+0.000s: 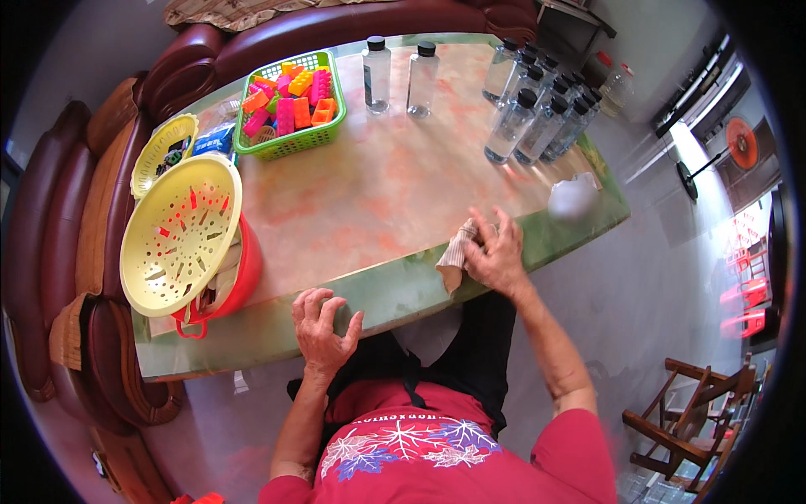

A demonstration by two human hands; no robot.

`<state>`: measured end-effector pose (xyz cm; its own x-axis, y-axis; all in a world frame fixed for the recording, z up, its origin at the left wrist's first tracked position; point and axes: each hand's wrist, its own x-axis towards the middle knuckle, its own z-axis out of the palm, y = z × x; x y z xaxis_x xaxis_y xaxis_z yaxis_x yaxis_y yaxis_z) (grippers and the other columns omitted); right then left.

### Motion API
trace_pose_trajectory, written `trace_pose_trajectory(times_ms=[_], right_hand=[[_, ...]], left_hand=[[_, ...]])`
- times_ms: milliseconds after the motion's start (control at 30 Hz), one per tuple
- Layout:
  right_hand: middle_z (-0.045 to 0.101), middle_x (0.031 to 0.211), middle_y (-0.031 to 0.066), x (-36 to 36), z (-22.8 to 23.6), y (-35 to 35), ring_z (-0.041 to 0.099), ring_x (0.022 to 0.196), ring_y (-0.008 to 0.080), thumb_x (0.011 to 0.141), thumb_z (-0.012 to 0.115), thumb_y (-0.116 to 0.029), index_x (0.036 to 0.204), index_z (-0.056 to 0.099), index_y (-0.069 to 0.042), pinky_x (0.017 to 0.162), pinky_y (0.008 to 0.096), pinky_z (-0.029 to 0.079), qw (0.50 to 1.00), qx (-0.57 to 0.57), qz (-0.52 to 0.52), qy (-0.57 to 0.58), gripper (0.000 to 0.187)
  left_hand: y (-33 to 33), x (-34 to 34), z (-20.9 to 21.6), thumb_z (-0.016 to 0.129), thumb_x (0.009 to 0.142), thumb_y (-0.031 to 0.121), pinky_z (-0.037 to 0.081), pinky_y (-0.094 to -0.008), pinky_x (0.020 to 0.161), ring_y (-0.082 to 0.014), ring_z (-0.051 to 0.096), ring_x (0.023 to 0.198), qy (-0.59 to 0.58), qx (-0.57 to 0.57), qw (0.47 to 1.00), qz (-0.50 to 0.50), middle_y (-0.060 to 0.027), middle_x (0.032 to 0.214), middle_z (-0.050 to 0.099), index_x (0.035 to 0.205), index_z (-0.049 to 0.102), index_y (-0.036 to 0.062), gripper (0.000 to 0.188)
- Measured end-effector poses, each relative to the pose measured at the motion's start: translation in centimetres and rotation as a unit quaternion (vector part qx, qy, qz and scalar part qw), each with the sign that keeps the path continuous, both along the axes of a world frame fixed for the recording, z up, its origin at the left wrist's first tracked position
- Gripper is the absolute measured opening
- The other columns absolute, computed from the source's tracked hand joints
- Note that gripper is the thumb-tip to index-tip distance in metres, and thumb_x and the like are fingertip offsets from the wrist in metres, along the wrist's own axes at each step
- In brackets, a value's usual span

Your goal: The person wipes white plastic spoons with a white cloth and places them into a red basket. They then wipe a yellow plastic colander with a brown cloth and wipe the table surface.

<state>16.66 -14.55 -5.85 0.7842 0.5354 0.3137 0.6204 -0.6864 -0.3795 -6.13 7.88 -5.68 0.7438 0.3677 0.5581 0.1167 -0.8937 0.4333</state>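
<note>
1. Bright white light comes from the right, washing out the floor (pixel 709 206) beyond the table's (pixel 353 202) right edge.
2. The sofa (pixel 63 210) past its left edge looks dimmer.
3. Glints show on the bottles (pixel 510 126).
4. A round pale blur (pixel 574 200) clouds the near right corner.
5. Fisheye distortion bends straight edges; blackness fills the picture's corners.

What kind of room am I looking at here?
Probably a living room in a home: a dark red leather sofa runs behind the stone-look table, with more matching seating along the left. An orange standing fan on the right fits that too.
</note>
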Motion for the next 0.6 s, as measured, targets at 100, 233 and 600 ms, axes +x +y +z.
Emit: trace_pose_trajectory(times_ms=[100, 233, 600], right_hand=[[0.029, 0.142, 0.0237, -3.5, -0.9, 2.1, 0.027, 0.131, 0.0402, 0.081, 0.055, -0.052, 0.139, 0.043, -0.027, 0.105, 0.0548, 0.024, 0.991, -0.109, -0.026, -0.076, 0.065], [0.023, 0.146, 0.026, -6.9, 0.8, 5.4, 0.02, 0.137, 0.0415, 0.079, 0.06, -0.051, 0.142, 0.036, -0.027, 0.108, 0.0556, 0.02, 0.988, -0.098, 0.114, -0.038, 0.071], [0.038, 0.136, 0.0261, 10.0, -1.9, 11.2, 0.035, 0.128, 0.0417, 0.082, 0.063, -0.034, 0.139, 0.031, -0.001, 0.105, 0.0472, 0.031, 0.995, 0.031, -0.09, -0.03, 0.073]], left_hand=[[0.0, -0.1, 0.1, 0.076, 0.065, 0.02, 0.041, -0.0444, 0.089, -0.0333, 0.05, 0.103, 0.005, -0.001, 1.0, -0.001, -0.0109, 0.101, 0.055, 0.087, 0.06, 0.0068, 0.031], [0.1, -0.2, 0.3, 0.077, 0.064, 0.022, 0.041, -0.0445, 0.089, -0.0332, 0.05, 0.103, 0.014, 0.0, 1.0, 0.002, -0.0109, 0.101, 0.055, 0.086, 0.06, 0.0069, 0.031], [0.2, 0.0, 0.4, 0.078, 0.06, 0.023, 0.043, -0.0434, 0.088, -0.0324, 0.052, 0.099, 0.025, -0.017, 1.0, 0.005, -0.01, 0.098, 0.056, 0.084, 0.06, 0.0088, 0.033]])
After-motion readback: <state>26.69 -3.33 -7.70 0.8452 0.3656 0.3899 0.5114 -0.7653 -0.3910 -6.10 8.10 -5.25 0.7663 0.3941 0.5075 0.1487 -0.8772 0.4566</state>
